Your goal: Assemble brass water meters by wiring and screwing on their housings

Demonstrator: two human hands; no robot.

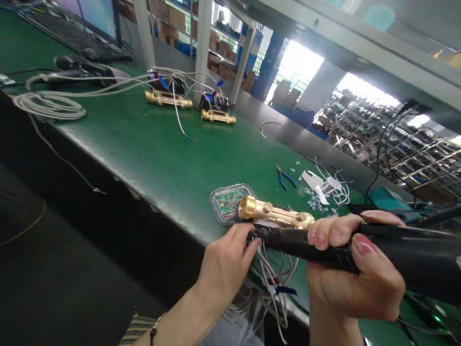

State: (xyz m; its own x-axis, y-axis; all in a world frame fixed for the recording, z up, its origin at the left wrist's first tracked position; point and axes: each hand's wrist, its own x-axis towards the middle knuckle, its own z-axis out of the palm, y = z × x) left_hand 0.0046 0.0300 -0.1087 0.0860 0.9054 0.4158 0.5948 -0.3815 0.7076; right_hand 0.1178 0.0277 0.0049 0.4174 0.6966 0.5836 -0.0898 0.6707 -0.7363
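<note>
My right hand (355,264) is wrapped round a long black tool (291,240) that looks like an electric screwdriver. Its narrow end points left, at the black housing of a brass meter (273,211). The fingers of my left hand (228,257) are closed on the near left end of that housing. White-grey wires (268,274) hang from it over the table edge, with red and blue tags on them. The tool hides much of the housing, so its tip's contact cannot be made out. Just behind the meter lies a clear plastic case (216,209) with a green circuit board (226,199).
Two more brass meters, one left (169,99) and one right (218,117), stand farther back on the green table (144,154). Coiled cable (50,105) overhangs the left edge. Blue-handled cutters (286,178) and small loose parts (315,199) lie at right.
</note>
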